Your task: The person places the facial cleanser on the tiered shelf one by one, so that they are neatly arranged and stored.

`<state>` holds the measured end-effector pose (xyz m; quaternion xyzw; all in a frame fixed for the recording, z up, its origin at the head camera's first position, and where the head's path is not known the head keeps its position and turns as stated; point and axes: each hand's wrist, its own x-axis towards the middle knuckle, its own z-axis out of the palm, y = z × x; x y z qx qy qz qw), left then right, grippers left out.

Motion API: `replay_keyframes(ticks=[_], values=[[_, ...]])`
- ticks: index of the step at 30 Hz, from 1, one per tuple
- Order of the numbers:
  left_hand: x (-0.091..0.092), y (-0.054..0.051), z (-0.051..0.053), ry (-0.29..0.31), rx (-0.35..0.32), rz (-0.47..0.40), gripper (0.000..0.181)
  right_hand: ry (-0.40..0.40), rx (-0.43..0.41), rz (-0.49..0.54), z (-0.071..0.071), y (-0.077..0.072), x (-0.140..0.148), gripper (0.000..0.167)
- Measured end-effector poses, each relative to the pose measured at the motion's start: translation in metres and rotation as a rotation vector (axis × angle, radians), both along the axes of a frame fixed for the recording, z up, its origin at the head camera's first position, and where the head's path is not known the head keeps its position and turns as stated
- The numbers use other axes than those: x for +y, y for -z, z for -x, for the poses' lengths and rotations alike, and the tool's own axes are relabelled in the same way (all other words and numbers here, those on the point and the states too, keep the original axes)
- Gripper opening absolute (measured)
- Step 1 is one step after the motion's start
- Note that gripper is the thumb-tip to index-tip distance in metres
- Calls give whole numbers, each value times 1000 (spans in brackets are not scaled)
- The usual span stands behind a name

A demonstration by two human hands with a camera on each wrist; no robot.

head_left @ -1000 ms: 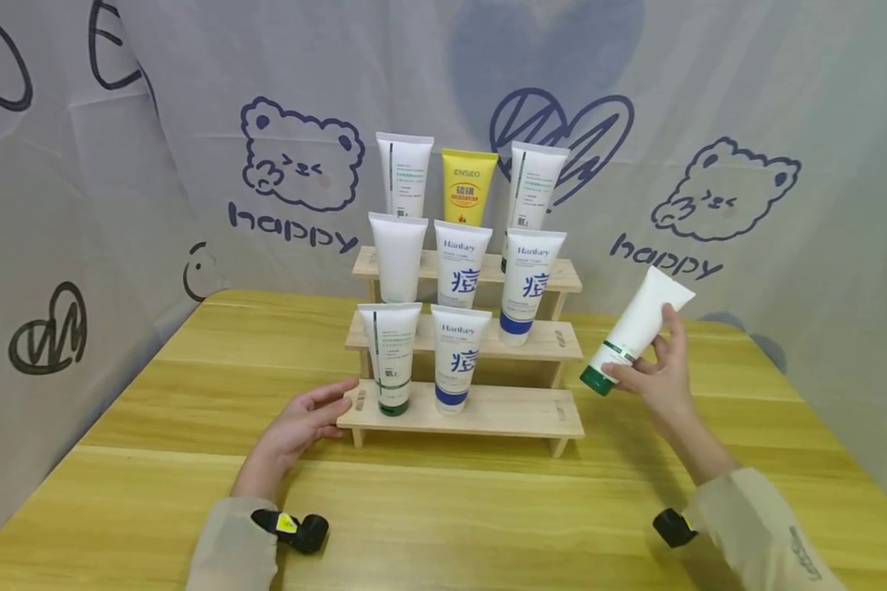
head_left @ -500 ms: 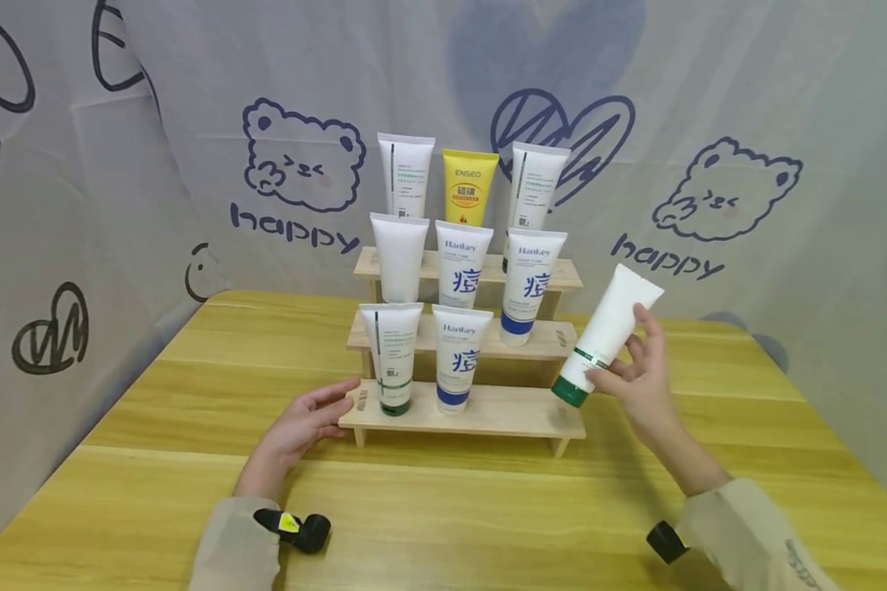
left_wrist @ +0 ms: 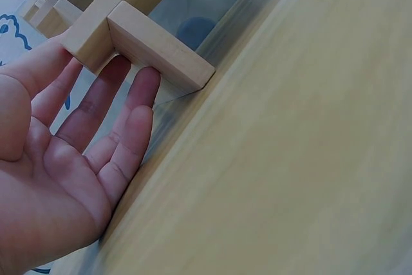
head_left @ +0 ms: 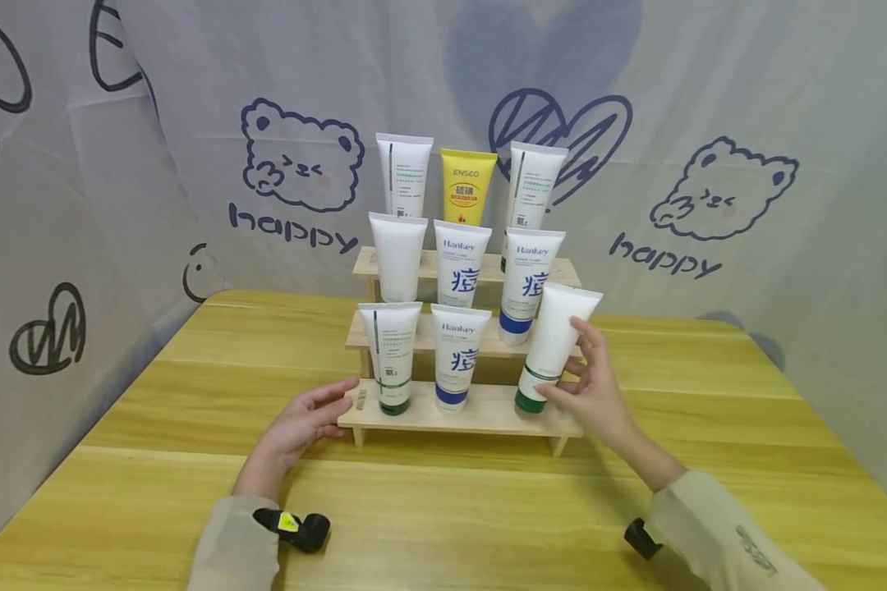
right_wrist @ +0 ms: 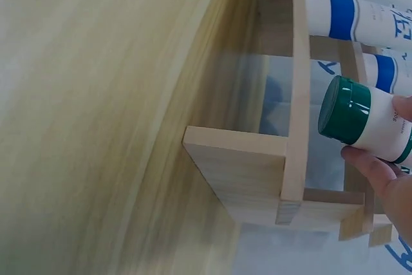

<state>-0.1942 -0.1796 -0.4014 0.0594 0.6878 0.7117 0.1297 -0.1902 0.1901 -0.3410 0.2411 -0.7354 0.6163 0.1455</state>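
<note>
My right hand (head_left: 595,394) pinches a white squeeze tube with a green cap (head_left: 558,341) between thumb and fingers. The tube leans slightly, cap down, over the right part of the bottom step. In the right wrist view a small gap shows between the green cap (right_wrist: 344,109) and the board. My left hand (head_left: 306,423) touches the left end of the three-tier wooden display stand (head_left: 503,419); in the left wrist view its fingers (left_wrist: 96,104) lie loosely extended against the board end and leg (left_wrist: 161,46). On the bottom step stand a green-capped tube (head_left: 393,353) and a blue-banded tube (head_left: 458,357).
Three tubes fill the middle step: a plain white tube (head_left: 397,258) and two blue-lettered tubes, one at the right (head_left: 528,275). A yellow tube (head_left: 467,185) stands between two white tubes on the top step. The stand sits on a wooden table (head_left: 443,509) before a printed cloth (head_left: 429,66).
My right hand has carried the white tube leftward, from right of the stand to over the bottom step, and the tube is more upright. The left hand stays at the stand's left end.
</note>
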Motion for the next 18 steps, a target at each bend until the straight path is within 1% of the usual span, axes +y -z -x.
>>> replay_keyframes(ticks=[4, 10, 14, 18], values=[[0, 0, 0, 2, -2, 0, 52, 0, 20, -44, 0, 4, -6, 92], [1, 0, 0, 2, -8, -4, 52, -13, 93, -136, -1, 9, -14, 88], [2, 0, 0, 1, -9, -6, 53, -33, 148, -158, -1, 11, -16, 86], [2, 0, 1, -1, -9, -7, 53, -37, 202, -174, -1, 13, -17, 86]])
